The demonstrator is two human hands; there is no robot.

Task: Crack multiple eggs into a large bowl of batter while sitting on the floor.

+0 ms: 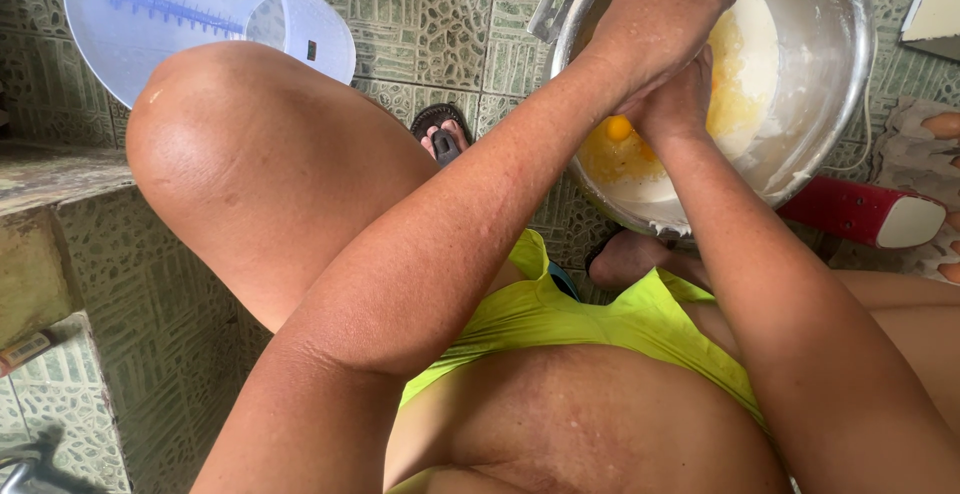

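Note:
A large metal bowl (pixel 850 64) stands on the tiled floor at the top right. It holds white flour or batter (pixel 755 29) and egg yolks (pixel 619 128). My left hand (pixel 655 19) and my right hand (pixel 680 104) are pressed together just above the yolks, fingers curled in. Whatever sits between the fingers is hidden. My left arm crosses the view from the lower left, and my right arm rises from the lower right.
A translucent plastic jug (pixel 200 9) lies at the top left, behind my raised knee (pixel 230 154). My sandalled foot (pixel 441 138) rests on the green tiles. A red and white object (pixel 860 212) and a tray of eggs (pixel 935 129) lie right of the bowl.

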